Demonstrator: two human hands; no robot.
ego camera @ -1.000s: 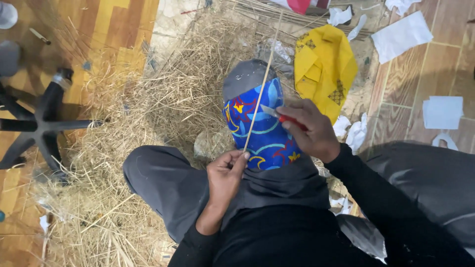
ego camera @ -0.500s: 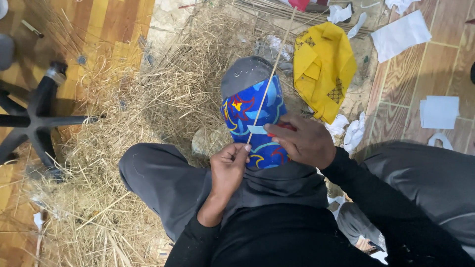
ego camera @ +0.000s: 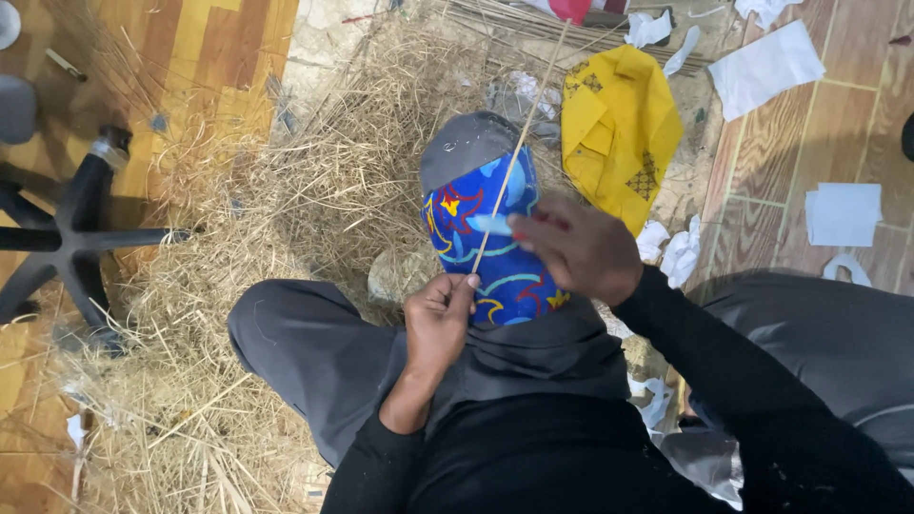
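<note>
I sit on the floor with a bright blue patterned cloth (ego camera: 495, 257) and a grey piece (ego camera: 466, 148) spread over my lap. My left hand (ego camera: 438, 319) pinches the near end of a long thin bamboo stick (ego camera: 519, 152) that slants up and away to the right. My right hand (ego camera: 576, 249) is closed on a small knife with a pale blade (ego camera: 492, 225) and red handle; the blade lies against the stick just above my left hand.
Dry straw (ego camera: 267, 209) is heaped on the wooden floor ahead and to my left. A yellow cloth (ego camera: 619, 133) lies ahead right. White paper sheets (ego camera: 766, 67) and scraps lie at right. A black chair base (ego camera: 67, 238) stands at far left. More sticks (ego camera: 533, 24) lie at the top.
The stick has swung so its far end leans more to the right. My right hand has shifted slightly along it; my left hand holds the same end.
</note>
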